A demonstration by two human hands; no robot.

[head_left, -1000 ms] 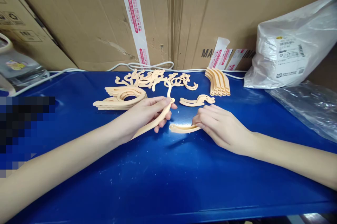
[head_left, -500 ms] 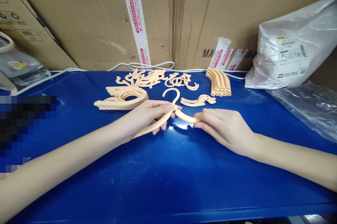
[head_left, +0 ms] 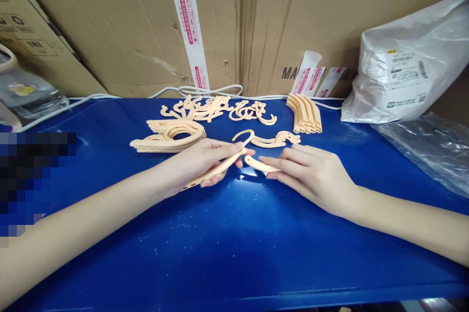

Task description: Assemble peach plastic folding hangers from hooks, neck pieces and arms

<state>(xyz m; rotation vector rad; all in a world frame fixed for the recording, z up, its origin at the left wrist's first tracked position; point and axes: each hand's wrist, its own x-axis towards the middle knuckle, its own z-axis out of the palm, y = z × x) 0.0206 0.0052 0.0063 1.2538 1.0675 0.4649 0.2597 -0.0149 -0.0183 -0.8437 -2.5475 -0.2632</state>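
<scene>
My left hand is closed round a cream plastic hanger arm, with a curved hanger hook joined at its upper end by my thumb. In my right hand a second, loose hanger arm is pinched, its holed end pointing left. A small gap separates that end from the hook's base. Just behind my hands lie a few hanger pieces. To their left sits a stack of folded hangers.
Farther back are a pile of loose hooks and a stack of hanger arms. A white cable runs along the cardboard box. A clear jug stands left; a white plastic parcel stands right on the blue table.
My left hand has turned its hanger arm, so the hook tilts more to the right. My right index finger has stretched out along the loose arm.
</scene>
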